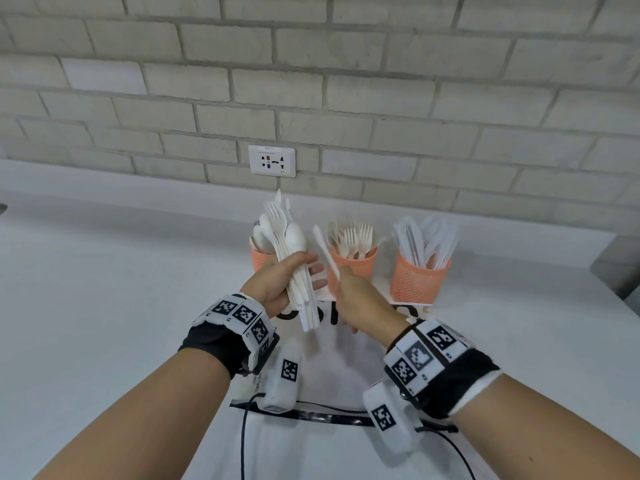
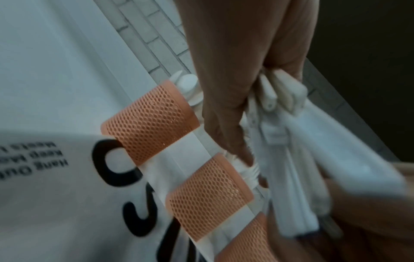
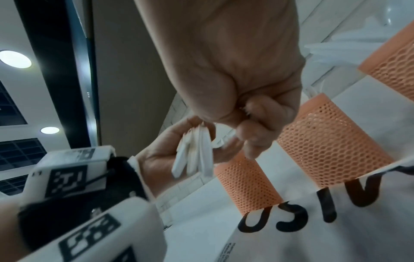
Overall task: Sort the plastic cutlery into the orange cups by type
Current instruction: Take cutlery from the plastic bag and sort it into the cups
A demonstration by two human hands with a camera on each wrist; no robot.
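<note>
Three orange mesh cups stand in a row near the brick wall: the left cup (image 1: 259, 259) holds spoons, the middle cup (image 1: 356, 268) forks, the right cup (image 1: 417, 280) knives and spoons. In front of the left cup my left hand (image 1: 277, 284) grips a mixed bundle of white cutlery (image 1: 294, 265), heads up. My right hand (image 1: 358, 294) pinches one slim white piece (image 1: 325, 249) beside the bundle, in front of the middle cup; blur hides its type. The left wrist view shows the bundle's handles (image 2: 291, 145) and the cups (image 2: 150, 120). The right wrist view shows curled fingers (image 3: 257, 113) and the bundle (image 3: 195, 152).
The cups stand on a white sheet with black letters (image 1: 332, 372) spread over the white counter (image 1: 104, 289). A wall socket (image 1: 272, 161) sits behind the cups. A grey object (image 1: 620, 268) is at the right edge. Black cables (image 1: 242, 438) hang from my wrists.
</note>
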